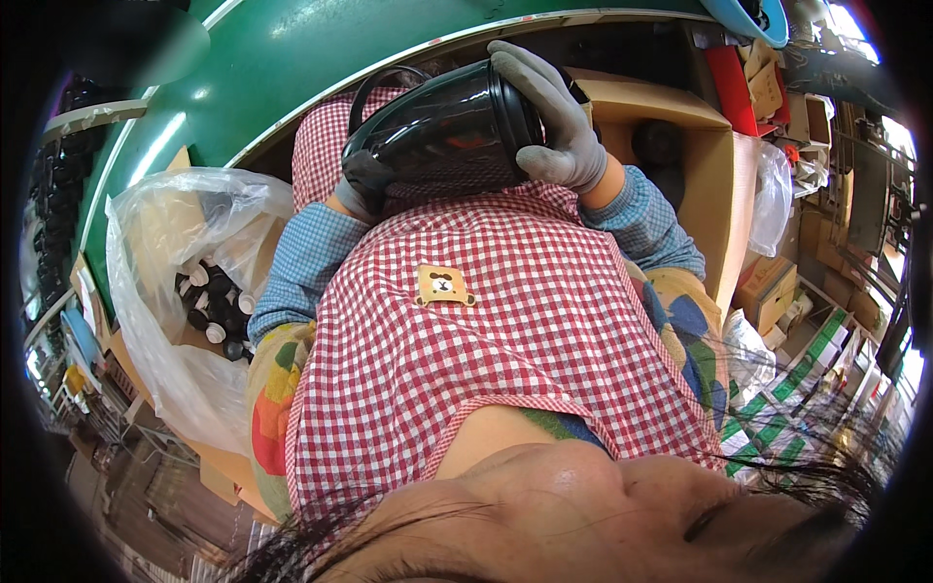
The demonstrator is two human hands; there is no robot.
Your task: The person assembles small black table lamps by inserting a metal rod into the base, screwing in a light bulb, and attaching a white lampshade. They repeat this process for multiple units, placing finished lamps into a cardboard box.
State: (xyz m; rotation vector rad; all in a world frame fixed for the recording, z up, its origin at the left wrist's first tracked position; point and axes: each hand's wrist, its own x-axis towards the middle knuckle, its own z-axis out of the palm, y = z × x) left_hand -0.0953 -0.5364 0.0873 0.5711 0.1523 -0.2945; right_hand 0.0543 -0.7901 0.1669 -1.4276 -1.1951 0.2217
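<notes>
Across my lap, a glossy black tapered vessel (pixel 428 131) lies on its side, its wider, ringed end to the right. A thin black loop (pixel 362 102) curves at its left end; whether it is joined to the vessel I cannot tell. My right hand (pixel 559 126), in a grey glove, grips the wide end, thumb on the near side and fingers over the far rim. Low on the left end, my gloved left hand (pixel 358 194) holds the vessel from below, with most of its fingers hidden behind the dark surface.
Beyond my knees stretches a green worktop (pixel 282 58) with a pale edge. At my left stands a clear plastic bag (pixel 146 321) holding several black and white parts (pixel 219 306). An open cardboard box (pixel 714 194) on my right contains dark round pieces (pixel 657 143). A blue basin (pixel 773 24) sits far right.
</notes>
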